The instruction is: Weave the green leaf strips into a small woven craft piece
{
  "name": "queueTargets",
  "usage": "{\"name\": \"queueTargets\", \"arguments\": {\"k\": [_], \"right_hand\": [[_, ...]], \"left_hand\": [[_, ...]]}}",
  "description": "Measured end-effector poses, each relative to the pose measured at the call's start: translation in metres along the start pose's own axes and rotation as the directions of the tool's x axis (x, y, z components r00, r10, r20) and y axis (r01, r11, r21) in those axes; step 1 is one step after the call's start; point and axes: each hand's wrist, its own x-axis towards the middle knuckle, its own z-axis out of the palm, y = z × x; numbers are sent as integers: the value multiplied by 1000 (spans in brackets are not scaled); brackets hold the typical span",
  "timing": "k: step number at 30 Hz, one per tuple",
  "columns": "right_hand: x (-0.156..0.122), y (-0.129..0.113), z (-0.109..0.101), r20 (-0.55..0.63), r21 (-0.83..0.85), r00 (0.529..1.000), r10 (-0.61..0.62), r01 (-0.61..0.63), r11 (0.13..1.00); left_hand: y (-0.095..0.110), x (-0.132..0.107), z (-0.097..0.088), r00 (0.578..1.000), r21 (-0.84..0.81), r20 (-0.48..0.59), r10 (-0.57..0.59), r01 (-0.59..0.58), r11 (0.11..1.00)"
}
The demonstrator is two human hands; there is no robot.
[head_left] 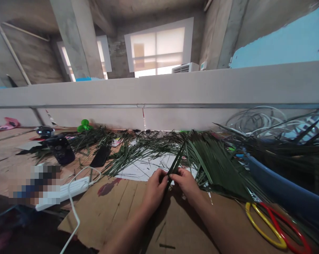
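Observation:
A long dark green palm leaf strip [178, 157] rises from between my two hands toward the back of the table. My left hand [154, 188] is closed, pinching the strip's lower end from the left. My right hand [185, 181] is closed too, gripping the same strip just to the right. Both hands hover over a brown cardboard sheet [114, 208]. A thick pile of green palm leaves [217, 162] lies right beside my right hand.
Loose leaf strips [127, 148] cover white paper at the table's back. A white power strip [69, 190] and cable lie left, with a dark bottle [61, 150] and black phone [100, 156]. Red and yellow scissors [276, 225] lie right, below a blue tub [276, 183]. A white partition wall [159, 95] stands behind.

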Motion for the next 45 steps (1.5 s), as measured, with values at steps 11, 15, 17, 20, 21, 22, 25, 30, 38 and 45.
{"name": "queueTargets", "arguments": {"k": [11,15,17,20,21,22,25,30,38,45], "right_hand": [[0,9,3,-66,-3,995,-75,75,997],[3,13,2,-84,-65,987,-138,133,989],[3,12,3,-94,-96,982,-167,158,983],[1,9,3,-109,-112,977,-181,169,979],[1,8,3,-114,-103,979,-171,160,982],[0,6,4,-119,-85,980,-157,147,985],[-2,1,5,-116,-9,986,-117,117,993],[-3,0,3,-133,-15,987,-95,94,995],[-1,4,-1,-105,41,990,-93,97,994],[-11,-7,5,29,9,998,60,-60,998]], "left_hand": [[6,-5,0,996,122,0,87,-86,989],[6,-4,1,998,26,-8,61,-61,998],[6,-4,2,999,-32,-6,49,-49,998],[7,-3,2,999,-97,-5,32,-32,995],[8,-3,2,1000,-111,-9,25,-25,994],[9,-3,2,1000,-123,-13,15,-17,992],[12,-1,-1,999,-183,-29,-23,18,983],[14,0,-8,977,-366,76,-201,215,906],[12,-2,-10,960,-389,146,-240,279,878],[6,2,-10,974,-406,7,-225,208,890]]}}
